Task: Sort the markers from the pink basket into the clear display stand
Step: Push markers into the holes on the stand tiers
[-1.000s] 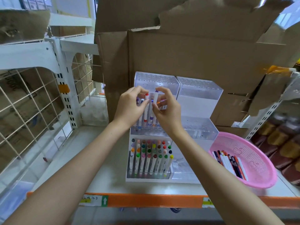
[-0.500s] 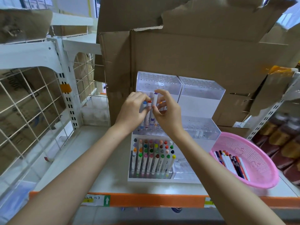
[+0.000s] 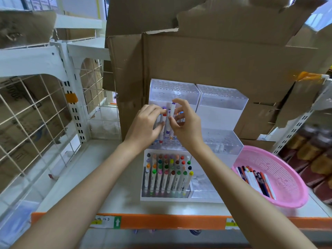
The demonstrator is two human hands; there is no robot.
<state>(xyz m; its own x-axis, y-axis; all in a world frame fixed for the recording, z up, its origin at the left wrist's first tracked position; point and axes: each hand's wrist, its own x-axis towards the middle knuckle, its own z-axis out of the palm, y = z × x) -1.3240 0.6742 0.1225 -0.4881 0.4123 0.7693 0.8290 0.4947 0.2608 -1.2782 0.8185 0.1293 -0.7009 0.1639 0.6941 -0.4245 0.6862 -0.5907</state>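
- Thumb and forefinger of the right hand pinch a white marker with a purple cap. It is held upright at the centre of the frame, over the middle left tier.
- Just left of it, the left hand curls round a cluster of upright markers. The hands hide the tier's top, so I cannot tell whether these already sit in holes or are only being steadied.
- Both hands work at the clear tiered acrylic display stand, mid-frame on the orange-edged shelf.
- Its lowest left tier looks full, with rows of coloured-capped markers standing in it.
- The middle left tier seems partly filled and is, in my judgement, the step in hand.
- Both top tiers show bare holes, and the right-hand tiers hold little that can be made out.
- At the lower right of the frame, the pink perforated plastic basket has a heap of loose markers lying in it, so plenty is left to sort.
- Well under half done seems a fair estimate.
- Brown cardboard boxes fill the upper frame behind the stand.
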